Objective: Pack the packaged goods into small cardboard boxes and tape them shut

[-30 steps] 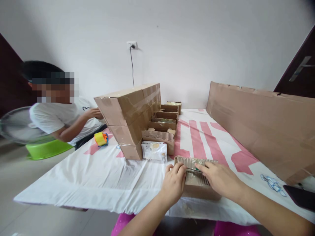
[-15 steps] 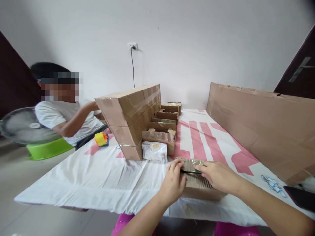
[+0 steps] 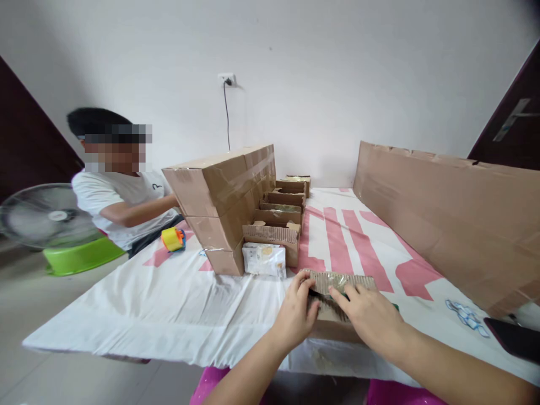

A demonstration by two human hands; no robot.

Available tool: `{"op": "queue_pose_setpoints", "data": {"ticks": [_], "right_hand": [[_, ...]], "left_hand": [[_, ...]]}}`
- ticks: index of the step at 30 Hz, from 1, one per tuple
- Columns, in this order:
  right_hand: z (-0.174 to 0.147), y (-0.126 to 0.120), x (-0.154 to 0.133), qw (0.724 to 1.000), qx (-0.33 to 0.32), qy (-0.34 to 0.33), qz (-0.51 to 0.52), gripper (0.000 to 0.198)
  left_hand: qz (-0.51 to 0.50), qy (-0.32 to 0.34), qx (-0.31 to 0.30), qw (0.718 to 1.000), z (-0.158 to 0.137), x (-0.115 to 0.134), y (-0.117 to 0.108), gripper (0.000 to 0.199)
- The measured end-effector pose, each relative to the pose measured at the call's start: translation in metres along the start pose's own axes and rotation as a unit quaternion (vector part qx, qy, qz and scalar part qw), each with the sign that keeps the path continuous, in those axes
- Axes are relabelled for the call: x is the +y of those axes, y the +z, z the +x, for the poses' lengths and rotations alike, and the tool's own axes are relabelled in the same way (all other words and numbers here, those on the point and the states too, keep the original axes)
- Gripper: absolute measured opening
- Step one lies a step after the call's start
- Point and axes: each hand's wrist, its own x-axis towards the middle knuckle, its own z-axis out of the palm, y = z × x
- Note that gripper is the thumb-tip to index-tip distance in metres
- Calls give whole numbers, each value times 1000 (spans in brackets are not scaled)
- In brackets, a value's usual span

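Observation:
In front of me, near the table's front edge, lies a small cardboard box (image 3: 340, 331) with ridged, corrugated flaps and a dark gap between them. My left hand (image 3: 298, 309) grips the box's left end, fingers on the far flap and thumb on the near one. Across the right part of the top, my right hand (image 3: 373, 318) lies with bent fingers, the index fingertip on the flaps. Bits of a green thing (image 3: 395, 307) show beside and under it; most is hidden by the hand. A shiny clear patch, perhaps tape, glints on the far flap.
Stacked taped cartons (image 3: 232, 197) form a wall left of centre, with a row of open cardboard boxes (image 3: 282, 218) beside it. A white packet (image 3: 265, 260) leans there. A cardboard panel (image 3: 442, 219) stands right, near a dark phone-like object (image 3: 512, 339). A person (image 3: 122, 202) sits left by a yellow toy (image 3: 172, 239).
My right hand has shifted slightly, and green now shows at its right side too. My left hand keeps its place. The person at left has moved right and lowered an arm.

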Motion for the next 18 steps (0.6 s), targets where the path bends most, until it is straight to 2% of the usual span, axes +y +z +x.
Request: {"op": "queue_pose_setpoints", "data": {"ticks": [5,12,18], "right_hand": [[2,2,-4,1000,-2,6,0,49],[-18,-8,8,998,-35,12,-51,60],[-5,-2,4,999,-42,4,-31,56]], "left_hand": [[4,5,2,1000,0,-2,2,41],[-4,7,3,1000,-1,1,3,42],[-2,19,5,1000,1,1,3,43]]}}
